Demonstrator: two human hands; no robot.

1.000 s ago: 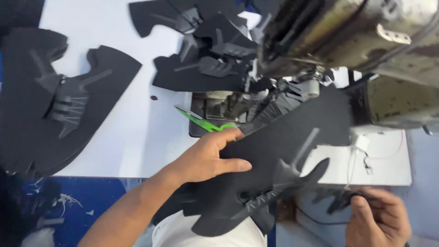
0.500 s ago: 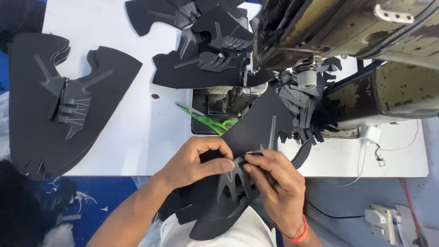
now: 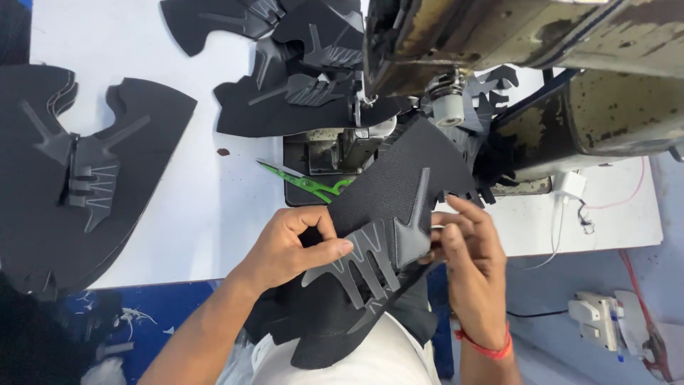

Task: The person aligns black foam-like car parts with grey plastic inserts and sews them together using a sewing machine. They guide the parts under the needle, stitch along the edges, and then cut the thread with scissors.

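Both edges of the black mesh panel (image 3: 388, 214), centre frame, are pinched by left hand (image 3: 292, 246) and right hand (image 3: 467, 249); judged light, floppy, best gripped at edges.

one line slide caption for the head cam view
Both hands, left hand and right hand, grip a black fabric panel with grey overlays beside a sewing machine; green scissors nearby.

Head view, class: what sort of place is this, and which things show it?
Probably a shoe-stitching workshop: a worn industrial sewing machine, stacks of cut black mesh panels with grey overlays on a white table, and green thread snips.
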